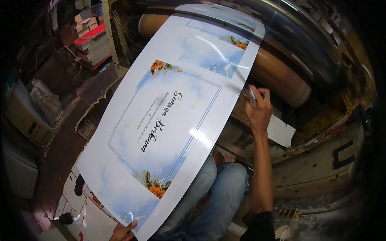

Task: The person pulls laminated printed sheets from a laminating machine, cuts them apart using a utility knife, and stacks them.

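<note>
A long glossy printed sheet [132, 96], white with pale blue patterns, orange flowers and dark lettering, stretches from the machine's rollers down to the lower edge of the view. My left hand [124, 232] pinches its near end, thumb on top and the fingers mostly hidden beneath. Beside the sheet's right edge, close to the brown roller [277, 74], my right hand [260, 108] is closed round a small white object [252, 93], largely covered by the fingers. What kind of object it is I cannot make out.
A shiny metal roller [297, 32] spans the far side above the brown one. Stacked books or paper blocks [93, 46] with red covers stand at the far left. Below the sheet are my knees [229, 180] in jeans. A white block [281, 130] lies right of my wrist.
</note>
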Motion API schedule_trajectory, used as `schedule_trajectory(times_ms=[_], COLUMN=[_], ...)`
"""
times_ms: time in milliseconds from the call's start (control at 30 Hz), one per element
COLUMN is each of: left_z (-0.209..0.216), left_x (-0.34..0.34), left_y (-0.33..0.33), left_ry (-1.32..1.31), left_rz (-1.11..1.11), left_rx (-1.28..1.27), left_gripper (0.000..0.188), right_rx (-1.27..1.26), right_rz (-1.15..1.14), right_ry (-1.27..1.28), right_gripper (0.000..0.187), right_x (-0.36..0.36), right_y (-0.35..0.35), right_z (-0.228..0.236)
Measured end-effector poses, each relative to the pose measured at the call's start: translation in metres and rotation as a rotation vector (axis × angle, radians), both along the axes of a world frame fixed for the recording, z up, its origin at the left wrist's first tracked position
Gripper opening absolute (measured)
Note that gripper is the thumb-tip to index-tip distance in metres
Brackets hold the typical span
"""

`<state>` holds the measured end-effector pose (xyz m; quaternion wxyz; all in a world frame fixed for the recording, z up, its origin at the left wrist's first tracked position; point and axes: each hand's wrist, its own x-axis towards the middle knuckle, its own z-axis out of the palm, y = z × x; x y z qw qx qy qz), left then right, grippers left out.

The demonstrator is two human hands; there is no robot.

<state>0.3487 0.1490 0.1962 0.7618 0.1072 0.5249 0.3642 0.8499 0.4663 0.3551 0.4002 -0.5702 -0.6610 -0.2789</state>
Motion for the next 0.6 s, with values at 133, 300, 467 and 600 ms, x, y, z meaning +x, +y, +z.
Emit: schedule_trajectory(times_ms=[133, 300, 467, 600], left_z=[0.007, -0.094, -0.162, -0.169], left_x=[0.013, -0.041, -0.111, -0.132], left_y=[0.005, -0.013, -0.016, -0.001], left_ry=[-0.028, 0.128, 0.048, 0.274], left_rz=[0.045, 0.002, 0.021, -0.023], left_rx=[-0.063, -0.012, 0.013, -0.077], left_gripper=[0.066, 0.070, 0.059, 0.049], right_rx=[-0.194, -0.372, -0.422, -0.471], right_rz=[0.189, 0.517, 0.521, 0.403], right_ry=[-0.298, 0.040, 0.294, 0.480], right_gripper=[0.057, 0.040, 0.027, 0.019], right_x=[0.018, -0.002, -0.011, -0.042], right_y=[0.035, 0.043, 0.040, 0.024], right_z=[0.036, 0.000, -0.068, -0.086])
